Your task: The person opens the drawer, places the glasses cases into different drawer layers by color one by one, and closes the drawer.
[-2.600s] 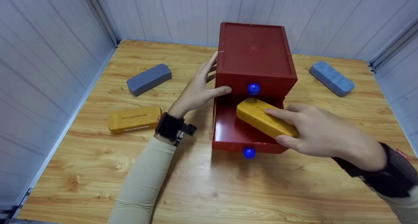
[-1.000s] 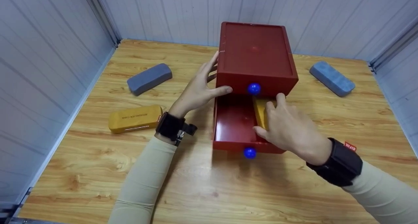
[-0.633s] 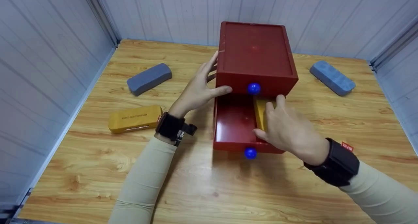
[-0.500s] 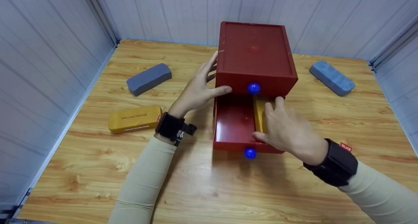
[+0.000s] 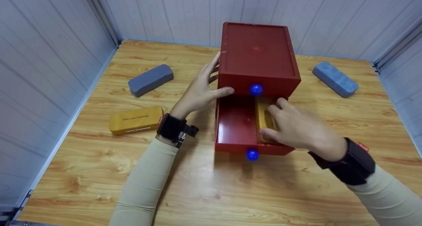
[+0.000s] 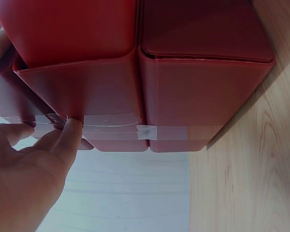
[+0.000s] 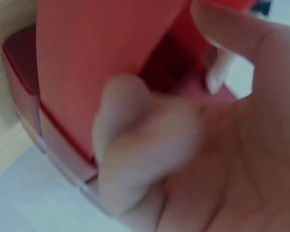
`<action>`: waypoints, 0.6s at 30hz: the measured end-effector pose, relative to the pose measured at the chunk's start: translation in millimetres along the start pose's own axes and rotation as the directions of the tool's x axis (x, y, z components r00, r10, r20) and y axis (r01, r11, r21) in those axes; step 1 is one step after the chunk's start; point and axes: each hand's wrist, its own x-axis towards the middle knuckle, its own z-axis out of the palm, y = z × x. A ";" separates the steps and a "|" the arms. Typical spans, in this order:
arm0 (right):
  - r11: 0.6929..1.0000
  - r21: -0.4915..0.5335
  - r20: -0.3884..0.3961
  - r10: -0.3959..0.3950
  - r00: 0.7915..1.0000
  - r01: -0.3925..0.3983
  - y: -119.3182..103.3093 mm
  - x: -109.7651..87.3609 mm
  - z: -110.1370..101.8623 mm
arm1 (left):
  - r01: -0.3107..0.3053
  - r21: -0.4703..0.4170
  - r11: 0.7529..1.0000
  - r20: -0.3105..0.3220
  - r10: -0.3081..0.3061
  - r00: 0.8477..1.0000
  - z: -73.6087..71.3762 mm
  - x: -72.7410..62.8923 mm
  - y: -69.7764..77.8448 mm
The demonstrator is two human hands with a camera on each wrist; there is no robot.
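A red drawer cabinet [image 5: 257,56] with blue ball knobs stands on the wooden table, and its pulled-out lower drawer [image 5: 234,128] shows below the top part. My left hand [image 5: 199,91] rests on the cabinet's left side, thumb on the front; the left wrist view shows its fingertips against the taped red wall. Inside the drawer, along its right side, lies a yellow glasses case [image 5: 261,119], partly hidden. Over it is my right hand [image 5: 298,127], fingers loosely bent. In the right wrist view no case shows within this blurred hand.
Another yellow glasses case [image 5: 136,120] lies left of the cabinet, near my left wrist. Behind it sits a grey-blue case [image 5: 151,79]. A light blue case [image 5: 335,79] is at the back right. White panel walls [image 5: 171,15] bound the table.
My right hand has lowered the yellow glasses case into the drawer, turned it along the right side, let go and drawn slightly back right. My left hand has stayed in place.
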 end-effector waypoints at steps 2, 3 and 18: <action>0.998 0.047 -0.030 -0.049 0.998 0.050 9.5 -3.1 -7.7 | -0.003 0.002 1.000 0.001 0.003 1.000 -0.3 0.1 0.4; 0.995 0.070 -0.055 -0.068 0.996 0.072 14.5 -5.2 -11.8 | -0.003 0.004 1.000 0.000 0.003 1.000 -0.6 0.0 0.5; 0.915 0.355 -0.522 0.024 0.853 0.192 79.4 -22.2 -20.0 | -0.005 -0.032 0.999 0.011 0.005 1.000 0.3 0.0 -0.4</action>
